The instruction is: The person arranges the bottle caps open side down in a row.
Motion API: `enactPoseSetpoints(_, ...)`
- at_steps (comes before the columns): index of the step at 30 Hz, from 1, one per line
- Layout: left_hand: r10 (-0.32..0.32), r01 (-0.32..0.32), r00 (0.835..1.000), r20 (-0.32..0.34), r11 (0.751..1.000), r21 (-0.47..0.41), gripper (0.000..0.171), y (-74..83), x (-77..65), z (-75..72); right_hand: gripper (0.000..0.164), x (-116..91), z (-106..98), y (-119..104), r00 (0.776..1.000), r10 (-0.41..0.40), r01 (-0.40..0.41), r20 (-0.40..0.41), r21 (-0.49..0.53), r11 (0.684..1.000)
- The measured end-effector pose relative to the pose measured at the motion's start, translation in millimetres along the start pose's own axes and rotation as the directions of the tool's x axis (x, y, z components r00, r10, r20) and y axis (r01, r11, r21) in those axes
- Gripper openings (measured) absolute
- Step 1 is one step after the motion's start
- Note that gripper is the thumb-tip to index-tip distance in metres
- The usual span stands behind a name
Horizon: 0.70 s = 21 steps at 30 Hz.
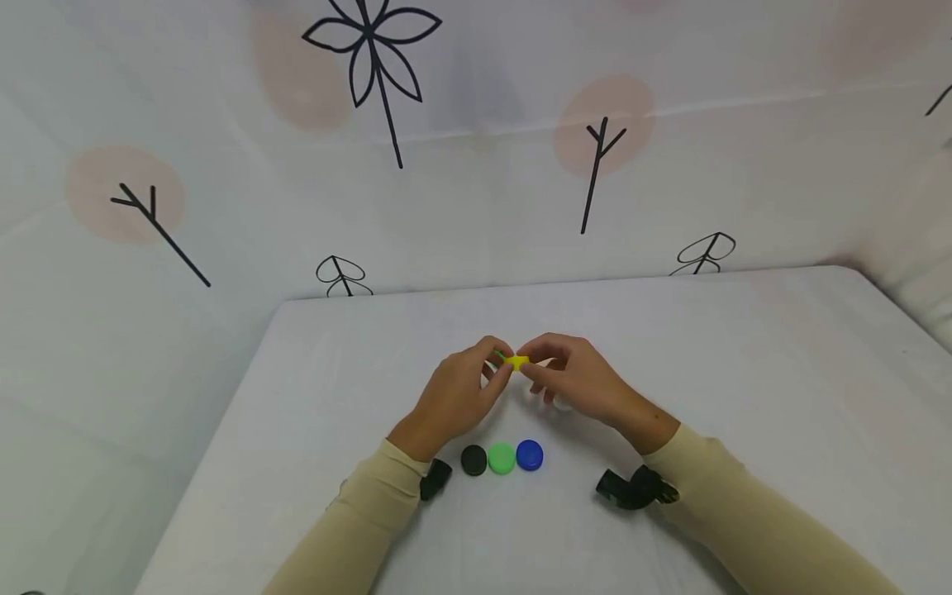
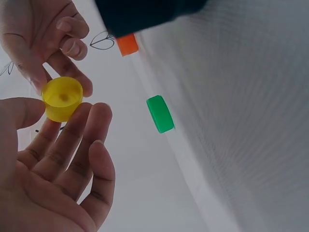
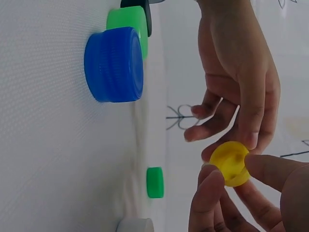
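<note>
On my remote head feed, the left hand (image 1: 455,392) and the right hand (image 1: 586,380) both held the yellow cap (image 1: 517,363) in a narrow pinch, raised above the table (image 1: 706,355). Toward 6 o'clock from it, I saw a row: black cap (image 1: 473,460), light-green cap (image 1: 502,459) and blue cap (image 1: 530,455). A white cap (image 1: 562,404) showed at 4 o'clock, partly hidden by the right hand.

Left hand (image 1: 461,390) and right hand (image 1: 586,377) pinch close together.
</note>
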<state>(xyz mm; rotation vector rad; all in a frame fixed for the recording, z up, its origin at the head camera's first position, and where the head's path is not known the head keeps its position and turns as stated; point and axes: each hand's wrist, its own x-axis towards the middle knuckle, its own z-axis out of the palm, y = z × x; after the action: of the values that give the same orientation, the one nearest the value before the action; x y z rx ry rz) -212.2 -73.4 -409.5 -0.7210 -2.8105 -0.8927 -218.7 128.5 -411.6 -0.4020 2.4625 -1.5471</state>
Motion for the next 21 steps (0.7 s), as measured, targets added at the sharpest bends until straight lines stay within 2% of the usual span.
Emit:
enactPoseSetpoints(6, 0.02, -0.022, 0.999, -0.041, 0.999, -0.046, 0.024, -1.6, -1.6, -1.1, 0.033, -1, -1, -3, 1.0, -0.008, 0.008, -0.02, -0.009, 1.0)
enactPoseSetpoints(12, 0.038, -0.05, 0.994, -0.106, 0.993, -0.109, 0.037, -1.0, -1.9, -4.1, 0.038, -4, -4, -6, 0.998, -0.021, 0.021, -0.058, -0.008, 1.0)
enactPoseSetpoints(17, 0.054, -0.083, 0.988, -0.148, 0.977, -0.195, 0.04, 1.5, -0.6, -5.8, 0.036, -8, -7, -9, 0.989, -0.112, 0.11, -0.097, -0.02, 0.994)
enactPoseSetpoints(21, 0.046, -0.096, 0.98, -0.192, 0.962, -0.256, 0.038, 3.4, 0.6, -9.0, 0.033, -9, -10, -14, 0.969, -0.209, 0.201, -0.134, -0.071, 0.977)
